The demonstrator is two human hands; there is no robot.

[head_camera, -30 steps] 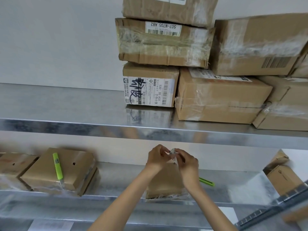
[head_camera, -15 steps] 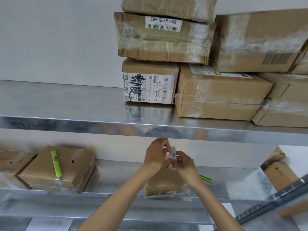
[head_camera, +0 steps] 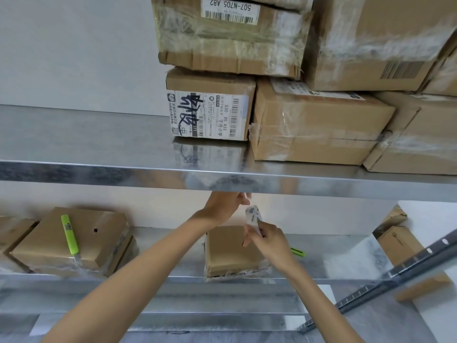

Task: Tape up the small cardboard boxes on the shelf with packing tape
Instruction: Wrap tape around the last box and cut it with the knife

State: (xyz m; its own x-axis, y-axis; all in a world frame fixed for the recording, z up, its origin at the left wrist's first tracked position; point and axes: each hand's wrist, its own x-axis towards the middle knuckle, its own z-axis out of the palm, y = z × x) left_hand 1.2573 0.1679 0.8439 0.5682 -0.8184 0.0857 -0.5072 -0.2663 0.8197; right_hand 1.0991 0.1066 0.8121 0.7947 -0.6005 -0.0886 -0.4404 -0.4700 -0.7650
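The right hand (head_camera: 268,241) grips the tape roll (head_camera: 253,217) above the small box (head_camera: 232,253). I cannot tell what the left hand (head_camera: 226,206) holds. The tape roll looks light and its tape is likely sticky, so pinch the end.

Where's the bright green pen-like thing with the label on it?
In the head view, the bright green pen-shaped tool lies on top of a flat brown cardboard box at the left of the lower metal shelf.

A small box (head_camera: 232,253) sits on the lower shelf (head_camera: 333,256), right of another box (head_camera: 99,233) bearing a pen-shaped tool (head_camera: 70,235).
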